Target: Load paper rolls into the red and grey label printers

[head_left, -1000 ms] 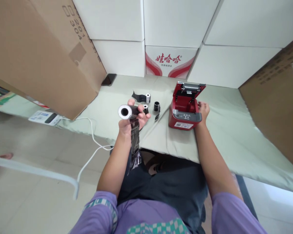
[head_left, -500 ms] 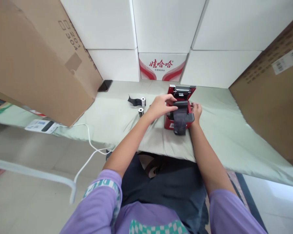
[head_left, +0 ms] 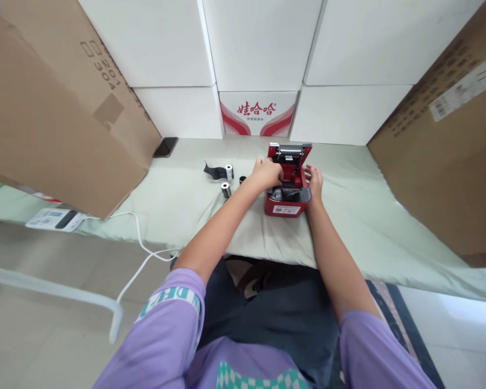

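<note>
A small red receipt printer (head_left: 285, 209) stands on the cloth-covered table with its lid (head_left: 290, 153) tipped up. My left hand (head_left: 268, 174) reaches in over its left wall, fingers curled down inside the bay; what they pinch is hidden. Crumpled black strip (head_left: 290, 193) shows at the bay's front edge. Against the printer's right side, my right hand (head_left: 315, 181) grips with bent fingers. Left of the printer lie small rolls: one roll (head_left: 229, 172) with a black tail (head_left: 215, 172) unwound, one upright roll (head_left: 225, 189), and a dark round piece (head_left: 242, 179) partly behind my left wrist.
White boxes (head_left: 259, 114) are stacked along the back. Large cardboard cartons stand at the left (head_left: 65, 108) and right (head_left: 441, 162). A dark phone (head_left: 166, 147) lies by the left carton. At the table's front-left edge sits a white device (head_left: 54, 220) with a white cable (head_left: 140, 227).
The black strip that hung over the printer's front is now off the front face, bunched inside. My left hand has moved from the black roll down into the bay's left side.
</note>
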`<state>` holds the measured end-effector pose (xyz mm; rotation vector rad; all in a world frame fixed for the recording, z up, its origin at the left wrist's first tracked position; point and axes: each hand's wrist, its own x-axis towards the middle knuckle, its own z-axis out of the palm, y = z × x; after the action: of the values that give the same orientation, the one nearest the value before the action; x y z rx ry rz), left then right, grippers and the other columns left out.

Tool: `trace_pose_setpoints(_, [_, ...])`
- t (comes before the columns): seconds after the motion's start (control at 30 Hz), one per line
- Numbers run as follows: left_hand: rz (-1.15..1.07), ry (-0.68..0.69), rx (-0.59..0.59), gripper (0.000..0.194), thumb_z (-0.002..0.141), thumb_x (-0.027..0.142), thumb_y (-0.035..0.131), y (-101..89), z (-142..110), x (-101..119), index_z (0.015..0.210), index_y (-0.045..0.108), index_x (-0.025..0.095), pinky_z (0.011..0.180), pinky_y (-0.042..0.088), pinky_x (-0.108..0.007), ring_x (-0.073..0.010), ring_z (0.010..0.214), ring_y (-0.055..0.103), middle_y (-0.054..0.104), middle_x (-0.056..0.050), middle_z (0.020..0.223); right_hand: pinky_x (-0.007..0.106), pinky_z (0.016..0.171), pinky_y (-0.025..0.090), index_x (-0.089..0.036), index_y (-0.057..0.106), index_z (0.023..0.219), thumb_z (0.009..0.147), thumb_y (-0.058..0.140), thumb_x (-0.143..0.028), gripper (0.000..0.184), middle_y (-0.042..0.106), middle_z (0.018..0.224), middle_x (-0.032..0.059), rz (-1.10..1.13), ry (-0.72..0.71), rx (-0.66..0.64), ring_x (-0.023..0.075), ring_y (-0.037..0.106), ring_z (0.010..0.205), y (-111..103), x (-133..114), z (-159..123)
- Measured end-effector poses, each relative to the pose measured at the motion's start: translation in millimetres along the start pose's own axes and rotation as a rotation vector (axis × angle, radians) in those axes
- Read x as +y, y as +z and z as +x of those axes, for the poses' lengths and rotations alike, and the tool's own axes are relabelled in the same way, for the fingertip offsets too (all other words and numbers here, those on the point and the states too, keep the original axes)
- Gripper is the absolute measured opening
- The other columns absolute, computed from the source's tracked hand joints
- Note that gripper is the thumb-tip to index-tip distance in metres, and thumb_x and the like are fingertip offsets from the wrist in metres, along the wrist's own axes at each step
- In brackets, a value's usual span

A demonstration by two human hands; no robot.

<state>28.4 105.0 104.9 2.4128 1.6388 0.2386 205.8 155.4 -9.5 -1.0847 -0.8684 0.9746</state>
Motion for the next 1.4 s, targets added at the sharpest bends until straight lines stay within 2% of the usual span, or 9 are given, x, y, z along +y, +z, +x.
trace_pose_setpoints(0.13, [-0.193,0.16,0.127,0.034,0.105,0.043,0.052,5.0,-27,2,0.108,0.082,0.027,0.107,0.031,-0.05,-0.0291,0.12,0.062,0.081,-0.006,0.114,0.04,0.1,0.055,-0.029,0.068,0.121,0.087,0.055,-0.064,0.05,0.071,0.132,0.0038,0.005,-0.144,-0.216,0.0233,0.066,0.122,5,-5,3])
trace_pose_setpoints(0.27, [-0.197,0.381,0.284,0.042,0.095,0.056,0.069,27.4,-70,4,0.126,0.076,0.029,0.109,0.029,-0.049,-0.0289,0.127,0.062,0.076,-0.007,0.134,0.044,0.109,0.052,-0.032,0.067,0.128,0.083,0.058,-0.071,0.06,0.071,0.135,0.0022,0.027,-0.171,-0.313,0.0249,0.064,0.128,10,-15,6])
trace_pose_setpoints(0.33, [-0.112,0.432,0.345,0.04,0.096,0.051,0.071,42.0,-85,4,0.128,0.076,0.028,0.111,0.028,-0.05,-0.0295,0.129,0.063,0.074,-0.008,0.138,0.042,0.104,0.054,-0.033,0.067,0.125,0.081,0.059,-0.073,0.06,0.071,0.134,0.0022,0.027,-0.163,-0.311,0.0254,0.064,0.126,8,-19,5])
trace_pose_setpoints(0.53, [-0.004,0.455,0.474,0.036,0.108,0.021,0.046,68.3,-93,1,0.127,0.075,0.032,0.11,0.031,-0.047,-0.0217,0.125,0.069,0.077,-0.001,0.134,0.038,0.092,0.054,-0.028,0.061,0.092,0.08,0.057,-0.068,0.043,0.067,0.123,0.0043,0.017,-0.161,-0.329,0.0263,0.062,0.122,-8,-31,-6])
trace_pose_setpoints(0.63, [0.005,0.423,0.531,0.031,0.108,0.032,0.052,65.3,-94,1,0.131,0.073,0.032,0.112,0.031,-0.046,-0.0237,0.133,0.065,0.073,-0.003,0.14,0.037,0.093,0.054,-0.027,0.058,0.088,0.067,0.068,-0.049,0.032,0.066,0.125,0.0038,-0.016,-0.158,-0.39,0.0274,0.062,0.12,-16,-36,-13])
trace_pose_setpoints(0.8, [-0.045,0.199,0.544,0.062,0.098,0.048,0.067,56.1,-97,0,0.154,0.054,0.024,0.118,0.031,-0.046,-0.0285,0.139,0.061,0.064,-0.013,0.152,0.04,0.094,0.056,-0.031,0.06,0.112,0.052,0.062,-0.026,0.061,0.07,0.124,0.0019,-0.04,-0.053,-0.475,0.0274,0.064,0.116,-19,-44,-18])
trace_pose_setpoints(1.0, [-0.086,0.123,0.467,0.075,0.094,0.044,0.073,59.4,-99,0,0.161,0.043,0.026,0.121,0.028,-0.048,-0.0306,0.143,0.057,0.065,-0.013,0.15,0.042,0.101,0.056,-0.035,0.057,0.122,0.048,0.056,-0.021,0.076,0.071,0.124,-0.0016,-0.031,0.008,-0.539,0.0257,0.064,0.118,-20,-51,-19])
trace_pose_setpoints(1.2, [-0.152,0.136,0.469,0.048,0.095,0.042,0.071,63.2,-99,0,0.14,0.061,0.028,0.123,0.025,-0.047,-0.0276,0.145,0.054,0.063,-0.009,0.152,0.044,0.107,0.054,-0.035,0.057,0.12,0.048,0.055,-0.021,0.074,0.068,0.13,-0.0022,-0.05,0.006,-0.581,0.0273,0.059,0.127,-21,-53,-19])
trace_pose_setpoints(1.4, [-0.269,0.08,0.448,0.064,0.092,0.04,0.073,62.6,-99,1,0.148,0.047,0.027,0.128,0.02,-0.045,-0.0249,0.141,0.059,0.065,-0.01,0.151,0.042,0.109,0.052,-0.036,0.058,0.119,0.049,0.056,-0.02,0.073,0.067,0.132,-0.003,-0.033,0.013,-0.598,0.0254,0.057,0.129,-23,-55,-21])
